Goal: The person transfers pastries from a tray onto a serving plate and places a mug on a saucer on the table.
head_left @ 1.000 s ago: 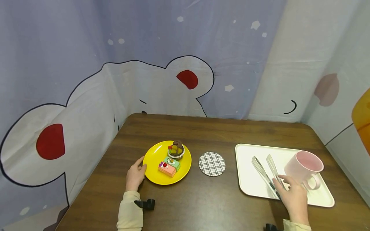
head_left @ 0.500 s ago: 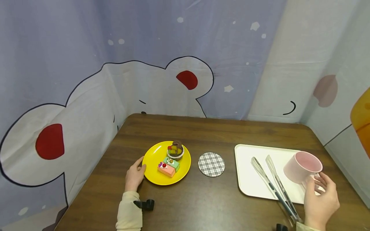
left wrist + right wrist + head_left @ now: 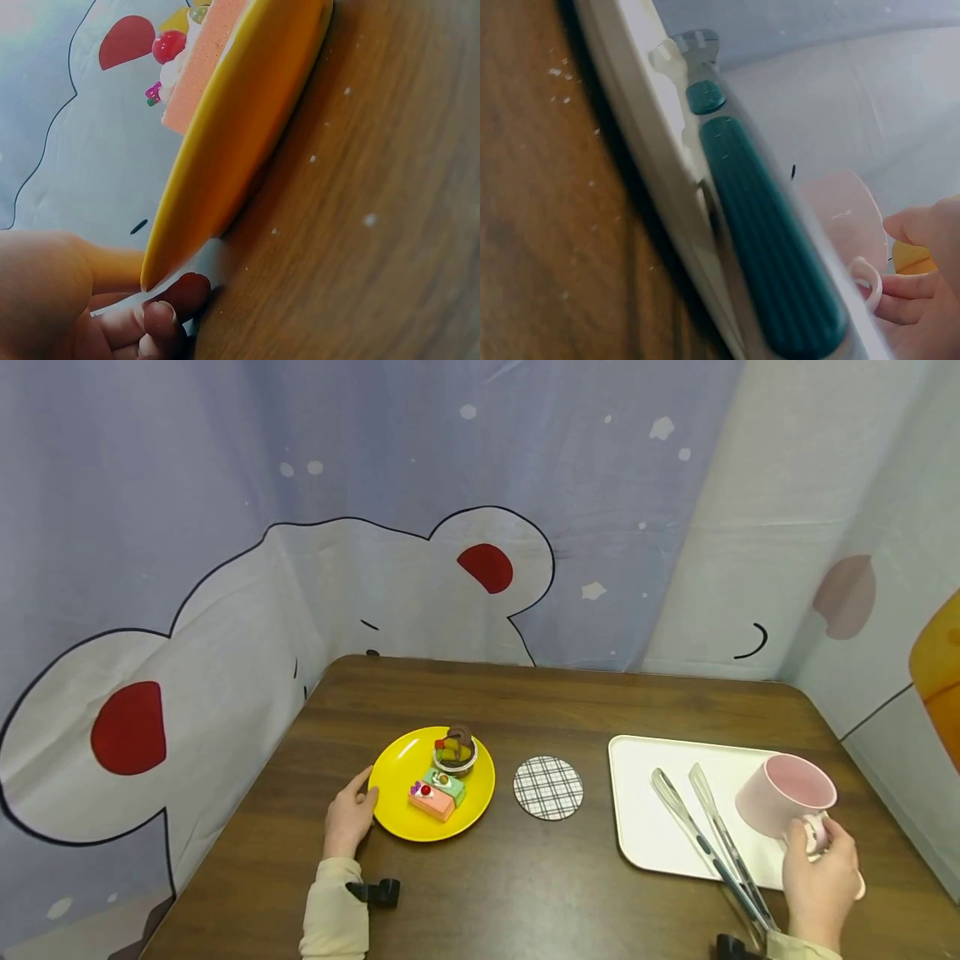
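My left hand (image 3: 350, 817) pinches the left rim of a yellow plate (image 3: 390, 777); the left wrist view shows the thumb over the rim and fingers underneath. On the plate are a pink cake slice (image 3: 432, 802), a green cake slice (image 3: 450, 783) and a fruit-topped cupcake (image 3: 455, 753). Over at the right, my right hand (image 3: 820, 881) grips the handle of a pink mug (image 3: 772, 802), with fingers at the handle loop in the right wrist view. The mug stands upright on a white tray (image 3: 637, 839). Metal tongs (image 3: 705, 842) with green grips (image 3: 769, 232) lie beside it.
A round checked coaster (image 3: 548, 787) lies on the wooden table (image 3: 510, 893) between plate and tray. The tongs' joined end reaches past the tray's near edge. A printed curtain (image 3: 405, 585) hangs along the table's back and sides.
My right hand has moved from the tongs to the mug and taken hold of its handle. The tongs now lie released on the tray. My left hand stays at the plate.
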{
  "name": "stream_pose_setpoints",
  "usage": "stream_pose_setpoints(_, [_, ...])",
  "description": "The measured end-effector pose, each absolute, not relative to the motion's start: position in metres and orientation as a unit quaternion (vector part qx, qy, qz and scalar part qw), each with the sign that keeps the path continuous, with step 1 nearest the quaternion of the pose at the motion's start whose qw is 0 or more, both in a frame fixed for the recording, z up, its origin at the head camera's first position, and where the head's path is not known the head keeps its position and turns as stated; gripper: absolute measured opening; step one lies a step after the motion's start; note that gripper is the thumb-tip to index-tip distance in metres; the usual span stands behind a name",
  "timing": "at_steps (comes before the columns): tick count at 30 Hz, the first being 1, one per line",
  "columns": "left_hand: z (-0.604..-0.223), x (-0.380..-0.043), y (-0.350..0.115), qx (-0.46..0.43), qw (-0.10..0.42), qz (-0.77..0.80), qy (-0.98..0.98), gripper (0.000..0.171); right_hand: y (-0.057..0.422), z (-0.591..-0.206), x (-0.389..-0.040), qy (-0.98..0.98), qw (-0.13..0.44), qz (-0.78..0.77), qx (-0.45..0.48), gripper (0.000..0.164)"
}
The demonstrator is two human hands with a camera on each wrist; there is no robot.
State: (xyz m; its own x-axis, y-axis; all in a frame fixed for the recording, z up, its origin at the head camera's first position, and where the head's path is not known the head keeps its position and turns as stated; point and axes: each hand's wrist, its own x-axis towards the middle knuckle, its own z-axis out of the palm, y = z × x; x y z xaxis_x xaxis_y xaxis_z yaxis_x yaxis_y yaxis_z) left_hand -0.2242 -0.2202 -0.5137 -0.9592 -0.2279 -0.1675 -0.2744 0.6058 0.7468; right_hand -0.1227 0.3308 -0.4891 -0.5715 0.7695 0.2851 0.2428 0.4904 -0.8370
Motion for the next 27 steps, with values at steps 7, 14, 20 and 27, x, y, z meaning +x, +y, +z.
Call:
stream_pose_setpoints(7, [-0.5131, -0.2238, -0.2197, -0.140, 0.023, 0.414, 0.899, 0.050, 0.3317, -0.4919, -0.1235, -0.802, 0.346, 0.376, -0.309, 0.044])
stream_pose_setpoints(14, [-0.5135, -0.2233, -0.2191, -0.141, 0.025, 0.416, 0.898, 0.050, 0.3378, -0.4912, -0.1187, -0.834, 0.282, 0.348, -0.322, 0.040])
stream_pose_setpoints(20, [-0.5128, -0.2224, -0.2194, -0.142, 0.028, 0.415, 0.898, 0.051, 0.3380, -0.4907, -0.1167, -0.827, 0.243, 0.387, -0.328, 0.038])
stream_pose_setpoints(27, [-0.5139, -0.2237, -0.2183, -0.142, 0.023, 0.409, 0.901, 0.050, 0.3325, -0.4914, -0.1180, -0.716, 0.211, 0.568, -0.347, 0.042])
